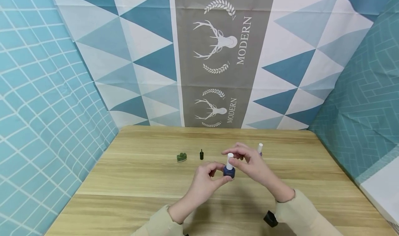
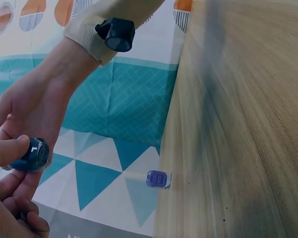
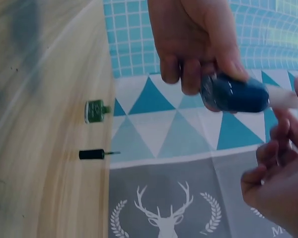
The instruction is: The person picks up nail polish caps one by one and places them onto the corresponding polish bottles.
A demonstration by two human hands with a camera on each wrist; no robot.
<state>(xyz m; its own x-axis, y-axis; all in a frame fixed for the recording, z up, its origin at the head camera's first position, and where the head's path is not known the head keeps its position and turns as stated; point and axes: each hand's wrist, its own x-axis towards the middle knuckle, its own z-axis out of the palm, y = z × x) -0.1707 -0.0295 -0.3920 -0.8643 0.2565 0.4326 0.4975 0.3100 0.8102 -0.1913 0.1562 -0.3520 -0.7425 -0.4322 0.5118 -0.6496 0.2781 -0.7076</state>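
Observation:
My left hand (image 1: 203, 181) grips a dark blue nail polish bottle (image 1: 229, 172) between thumb and fingers, held up over the table. The bottle's tall white cap (image 1: 230, 163) points upward, and the thumb and fingers of my right hand (image 1: 254, 168) pinch it. In the right wrist view, the blue glass (image 3: 241, 95) stays in my left hand while the cap reaches toward my right fingers. From the left wrist, the bottle's rounded base (image 2: 37, 154) shows beside my left thumb, with the cap hidden.
An uncapped green nail polish bottle (image 3: 94, 111) stands left of centre on the wooden table (image 1: 140, 180). Near it, a black cap (image 3: 91, 154) stands with its brush pointing up. Behind my right hand is a purple nail polish bottle (image 2: 157, 179) with a white cap (image 1: 260, 147).

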